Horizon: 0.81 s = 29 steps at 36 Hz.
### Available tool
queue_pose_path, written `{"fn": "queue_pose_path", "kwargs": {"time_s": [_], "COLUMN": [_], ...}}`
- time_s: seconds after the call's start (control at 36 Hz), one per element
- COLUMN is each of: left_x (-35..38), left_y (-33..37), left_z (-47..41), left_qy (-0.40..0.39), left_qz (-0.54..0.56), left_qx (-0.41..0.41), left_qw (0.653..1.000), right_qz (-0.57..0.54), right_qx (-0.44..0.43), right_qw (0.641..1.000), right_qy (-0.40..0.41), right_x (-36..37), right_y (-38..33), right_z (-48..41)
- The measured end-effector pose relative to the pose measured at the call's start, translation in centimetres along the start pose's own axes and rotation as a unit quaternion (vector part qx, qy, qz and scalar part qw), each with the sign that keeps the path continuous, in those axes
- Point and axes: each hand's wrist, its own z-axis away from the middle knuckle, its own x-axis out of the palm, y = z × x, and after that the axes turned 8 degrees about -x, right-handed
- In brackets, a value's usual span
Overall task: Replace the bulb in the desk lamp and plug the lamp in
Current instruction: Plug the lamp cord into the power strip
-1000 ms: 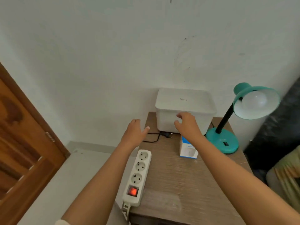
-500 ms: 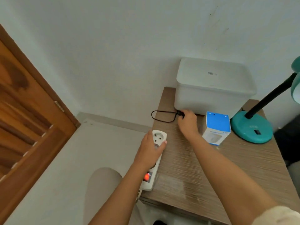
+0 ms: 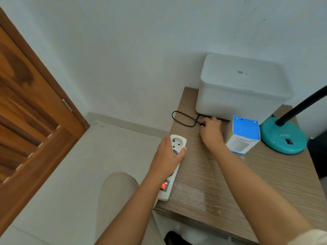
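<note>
Lamp [image 3: 283, 137]: teal round base at the table's [image 3: 238, 183] far right, black neck rising out of frame; shade and bulb out of view. Black cord [image 3: 184, 119] loops on the tabletop at the foot of a white plastic bin [image 3: 242, 92] standing at the far edge against the wall.

Right hand [image 3: 211, 132]: knuckles up, fingers curled together, closed on the plug end of the cord just in front of the bin. The plug itself is mostly hidden under the fingers.

Left hand [image 3: 168, 156]: laid over the white power strip [image 3: 174, 161] at the table's left edge, thumb on one side, fingers wrapped over the other. Far socket uncovered; red switch lit at the near end.

Blue-and-white bulb box [image 3: 243, 135] stands between right hand and lamp base, touching neither.

Wooden door [image 3: 30, 121] at left.
</note>
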Motion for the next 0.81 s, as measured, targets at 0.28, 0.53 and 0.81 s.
{"fn": "queue_pose_path", "kwargs": {"time_s": [0.28,0.53,0.81], "left_x": [-0.5,-1.1,-0.8], "left_y": [0.4,0.3,-0.6], "left_z": [0.4,2.3,2.7], "left_qy": [-0.017,-0.009,-0.016], "left_qz": [0.003,-0.007,-0.012], "left_qx": [-0.006,0.012,0.002], "left_qw": [1.000,1.000,1.000], "right_qz": [0.043,-0.249,-0.324], "right_qx": [-0.020,-0.011,-0.089], "right_qw": [0.997,0.968,0.942], "right_qy": [-0.068,-0.017,-0.009], "right_x": [-2.0,-3.5,-2.6], "right_y": [-1.2,-3.5,-5.0], "right_z": [2.6,4.3,6.4]}}
